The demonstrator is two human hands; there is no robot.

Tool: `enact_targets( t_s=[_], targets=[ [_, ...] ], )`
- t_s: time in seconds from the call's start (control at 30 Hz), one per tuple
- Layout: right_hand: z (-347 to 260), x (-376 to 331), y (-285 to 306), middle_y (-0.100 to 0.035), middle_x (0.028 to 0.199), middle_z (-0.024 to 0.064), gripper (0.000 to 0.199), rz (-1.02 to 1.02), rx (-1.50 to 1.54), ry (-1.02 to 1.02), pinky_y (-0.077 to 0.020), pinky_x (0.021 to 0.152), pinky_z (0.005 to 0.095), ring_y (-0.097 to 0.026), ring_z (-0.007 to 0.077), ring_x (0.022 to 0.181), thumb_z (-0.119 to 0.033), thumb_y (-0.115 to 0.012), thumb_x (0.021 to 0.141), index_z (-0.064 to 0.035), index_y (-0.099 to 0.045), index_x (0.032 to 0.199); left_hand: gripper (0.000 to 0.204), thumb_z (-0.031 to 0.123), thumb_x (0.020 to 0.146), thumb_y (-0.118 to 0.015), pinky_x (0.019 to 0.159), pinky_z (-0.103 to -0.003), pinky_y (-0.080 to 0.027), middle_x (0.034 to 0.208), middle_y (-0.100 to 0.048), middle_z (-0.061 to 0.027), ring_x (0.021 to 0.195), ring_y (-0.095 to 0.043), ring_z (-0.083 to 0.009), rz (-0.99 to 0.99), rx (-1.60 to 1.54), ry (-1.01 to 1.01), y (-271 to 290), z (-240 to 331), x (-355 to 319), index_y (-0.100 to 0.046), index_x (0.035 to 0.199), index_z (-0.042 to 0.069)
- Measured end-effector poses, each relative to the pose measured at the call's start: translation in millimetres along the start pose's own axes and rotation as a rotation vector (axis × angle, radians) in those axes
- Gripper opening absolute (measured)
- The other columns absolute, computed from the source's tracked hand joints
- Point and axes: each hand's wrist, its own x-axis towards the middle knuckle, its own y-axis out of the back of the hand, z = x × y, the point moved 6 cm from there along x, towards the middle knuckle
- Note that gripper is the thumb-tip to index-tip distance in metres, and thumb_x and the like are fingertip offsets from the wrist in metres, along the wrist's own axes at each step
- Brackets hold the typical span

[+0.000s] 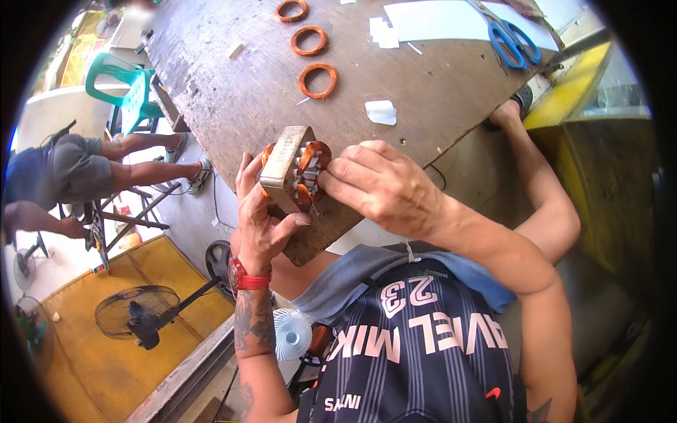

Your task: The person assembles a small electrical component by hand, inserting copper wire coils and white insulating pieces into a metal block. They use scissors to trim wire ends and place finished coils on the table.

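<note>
My left hand point(255, 215) grips a motor stator point(283, 161) from its left side, thumb along the lower edge. The stator has a squarish grey metal body, tilted near the table's corner. Copper coils point(314, 156) bulge from its open face, with white slot liners point(309, 176) between them. Bent over that face, my right hand point(388, 187) has its fingers closed at the coils' right edge. The fingertips partly hide what they pinch, which seems to be copper winding. Three loose copper coil rings point(318, 81) lie in a row farther up the table.
The worn wooden table point(233, 92) carries white paper scraps point(381, 112), paper sheets point(444, 22) and blue-handled scissors point(513, 46). A black fan point(137, 314) stands at lower left. Beyond the table's left edge are another person point(77, 169) and a green chair point(130, 88).
</note>
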Motion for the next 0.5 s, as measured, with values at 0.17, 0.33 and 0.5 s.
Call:
enact_targets(
  t_s=[0.17, 0.33, 0.5],
  targets=[
    [4.6, -7.8, 11.0, -0.071, 0.109, 0.0095, 0.029, 0.075, 0.163, -0.212, -0.0521, 0.096, 0.0389, -0.068, 0.0253, 0.105, -0.007, -0.071, 0.088, -0.0033, -0.073, 0.117, 0.091, 0.076, 0.079, -0.076, 0.127, -0.061, -0.023, 0.146, -0.063, -0.019, 0.142, -0.052, -0.0382, -0.053, -0.026, 0.072, -1.8, -2.9, -1.5, -0.069, 0.137, 0.006],
    [5.0, -16.5, 12.2, -0.071, 0.105, 0.0103, 0.031, 0.154, 0.309, -0.43, -0.0544, 0.088, 0.0382, -0.068, 0.0255, 0.103, -0.005, -0.079, 0.087, -0.0044, -0.072, 0.117, 0.091, 0.074, 0.078, -0.078, 0.127, -0.061, -0.023, 0.144, -0.064, -0.0187, 0.141, -0.054, -0.0379, -0.039, -0.01, 0.047, -2.3, -2.1, -1.6, -0.069, 0.136, 0.005],
    [6.1, -14.7, -0.4, -0.07, 0.101, 0.0093, 0.029, 0.184, 0.296, -0.416, -0.0563, 0.084, 0.0375, -0.066, 0.0247, 0.097, -0.006, -0.08, 0.086, -0.0033, -0.073, 0.114, 0.088, 0.071, 0.077, -0.081, 0.128, -0.061, -0.023, 0.142, -0.066, -0.0183, 0.139, -0.056, -0.0377, 0.02, -0.002, -0.018, -2.0, 3.4, 0.3, -0.07, 0.134, 0.006]
  ],
)
